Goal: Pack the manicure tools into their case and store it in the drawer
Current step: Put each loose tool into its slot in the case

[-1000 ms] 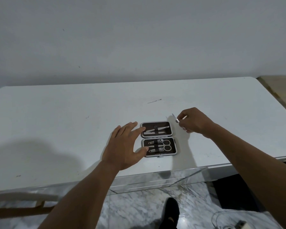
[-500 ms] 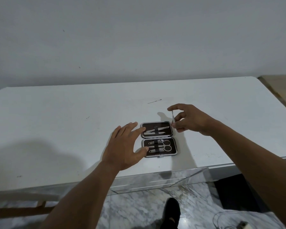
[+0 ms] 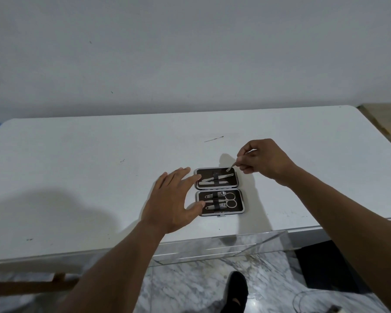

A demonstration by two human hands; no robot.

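Note:
An open manicure case (image 3: 240, 201) with a dark lining and silver rim lies flat on the white table (image 3: 77, 177). Its far half holds two slim tools under a strap, its near half holds scissors and clippers. My right hand (image 3: 262, 161) pinches a thin metal tool (image 3: 231, 167), whose tip points down at the far half's upper right corner. My left hand (image 3: 174, 202) rests spread at the case's left edge, thumb and fingertips touching the rim. Another thin metal tool (image 3: 213, 139) lies loose on the table beyond the case.
A clear acrylic drawer (image 3: 224, 247) stands pulled out under the table's front edge, just below the case. Marble floor and a black shoe (image 3: 235, 290) show beneath. A wooden surface (image 3: 386, 118) adjoins the table at the right.
My right hand has moved left and lowered the thin tool, from upright beside the case to tip-down over the far half. My left hand has stayed at the case's left edge.

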